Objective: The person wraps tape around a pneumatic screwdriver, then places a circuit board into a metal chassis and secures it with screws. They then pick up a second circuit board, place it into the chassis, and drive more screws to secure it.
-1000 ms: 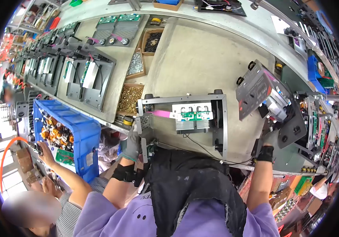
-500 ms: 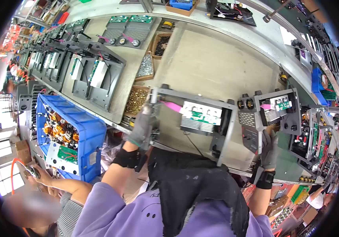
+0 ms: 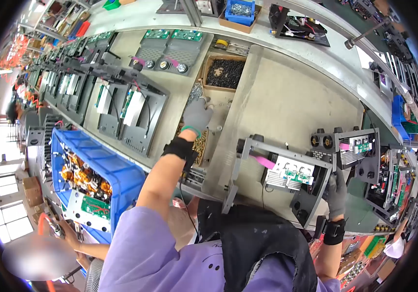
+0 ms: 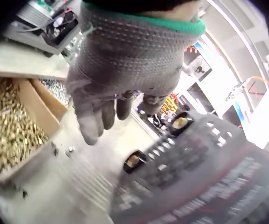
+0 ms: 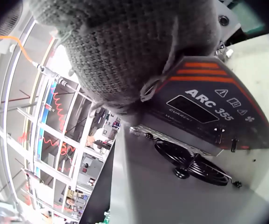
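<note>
In the head view, my gloved left hand (image 3: 198,114) is over the small parts boxes, near the silver screws (image 3: 195,92) and above the brass screws (image 3: 200,146). Its fingers hang down, apparently with nothing held, in the left wrist view (image 4: 120,70). The gloved right hand (image 3: 336,194) lies against the right side of the nearer metal-framed unit (image 3: 294,173), below a second unit (image 3: 352,146); its fingertips are hidden. A dark front panel marked ARC 355 (image 5: 204,100) is beside the right glove (image 5: 134,56) in the right wrist view.
A box of black parts (image 3: 226,73) stands beyond the left hand. Several assembled units (image 3: 133,114) stand to the left, with a blue crate (image 3: 128,180) below them. Another person's arm (image 3: 92,250) is at lower left. Wired chassis (image 3: 389,180) stand at far right.
My left hand has left the nearer unit's left side and moved over the parts boxes. The second unit, tilted earlier, now stands beside the nearer one. The right hand has shifted between the units.
</note>
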The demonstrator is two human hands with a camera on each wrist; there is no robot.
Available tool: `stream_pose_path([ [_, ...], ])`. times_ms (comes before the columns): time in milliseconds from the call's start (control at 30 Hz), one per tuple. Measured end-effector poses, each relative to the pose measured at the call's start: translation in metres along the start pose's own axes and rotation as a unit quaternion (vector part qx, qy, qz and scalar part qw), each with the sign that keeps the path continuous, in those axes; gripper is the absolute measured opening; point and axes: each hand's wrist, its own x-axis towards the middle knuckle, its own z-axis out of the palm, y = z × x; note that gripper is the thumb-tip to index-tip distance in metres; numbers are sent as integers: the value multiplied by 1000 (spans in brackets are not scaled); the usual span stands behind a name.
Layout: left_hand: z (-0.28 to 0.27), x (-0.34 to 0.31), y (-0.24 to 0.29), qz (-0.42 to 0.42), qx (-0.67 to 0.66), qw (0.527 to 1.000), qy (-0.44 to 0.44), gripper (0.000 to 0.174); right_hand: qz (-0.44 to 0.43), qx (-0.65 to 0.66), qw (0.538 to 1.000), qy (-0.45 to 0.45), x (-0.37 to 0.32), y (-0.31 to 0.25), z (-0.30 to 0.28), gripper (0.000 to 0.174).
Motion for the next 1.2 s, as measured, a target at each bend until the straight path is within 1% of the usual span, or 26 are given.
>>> stream_pose_path([
  [33,0,15,2,21,116,992,44,29,-16,-28,999,6,0,1,2,39],
  [67,0,29,-3,26,120,992,41,29,-31,-56,998,12,0,1,4,37],
  [133,-3,51,-22,76,232,966,80,26,-41,-96,994,32,-1,-3,7,36],
  [167,-6,58,-32,105,224,966,75,25,-16,-97,995,24,-2,-10,7,41],
  [200,-8,64,-34,112,228,965,69,25,-8,-94,995,28,-1,-11,8,41],
  [267,-9,74,-35,80,207,972,73,26,-64,-167,982,52,-1,-12,10,48],
  [300,-12,75,-33,102,200,970,95,25,-24,-149,988,36,-1,-19,10,56],
  [333,-9,77,-31,105,202,970,90,25,-18,-147,988,38,-1,-21,8,56],
  [400,-5,83,-27,119,220,961,117,26,7,-129,991,25,-1,-22,9,58],
  [433,-4,82,-25,123,222,961,113,26,-5,-139,990,22,-1,-15,7,59],
  [500,-1,83,-17,98,206,964,134,27,14,-129,992,13,-2,-14,3,59],
  [567,-3,82,-14,94,221,963,124,29,33,-116,993,-2,-3,-13,-1,60],
  [633,-4,81,-13,90,238,960,117,31,28,-140,990,-13,-2,-11,-3,57],
  [733,-1,83,-9,70,232,960,137,31,23,-133,991,-2,-6,4,-6,55],
  [767,1,86,-6,36,253,957,136,31,25,-129,991,-5,-5,6,-5,55],
  [800,3,87,-5,0,275,952,135,31,11,-131,991,3,-2,5,-3,60],
  [833,4,90,-3,-2,281,950,133,31,4,-130,992,6,-2,5,-2,63],
  [867,5,94,0,-41,279,950,135,30,-2,-128,992,9,-2,4,-1,65],
  [900,6,96,5,-79,275,948,138,30,2,-120,993,8,-2,4,-1,64],
  [933,7,96,10,-80,278,947,139,30,3,-112,994,7,-1,4,-1,63],
  [1000,10,95,21,-125,302,936,129,29,1,-102,995,2,-1,5,-3,61],
  [1033,15,101,19,-143,258,943,151,28,-7,-115,993,-5,0,5,-5,61],
  [1067,21,104,17,-148,258,942,158,28,-9,-118,993,-5,0,5,-4,61],
  [1133,31,104,22,-193,218,935,204,25,-19,-121,992,-9,-1,6,-4,61],
  [1167,36,104,24,-203,186,937,215,23,-24,-118,993,-10,0,7,-4,61],
  [1200,37,102,22,-205,182,937,218,23,-33,-114,993,-4,0,8,-4,61],
])
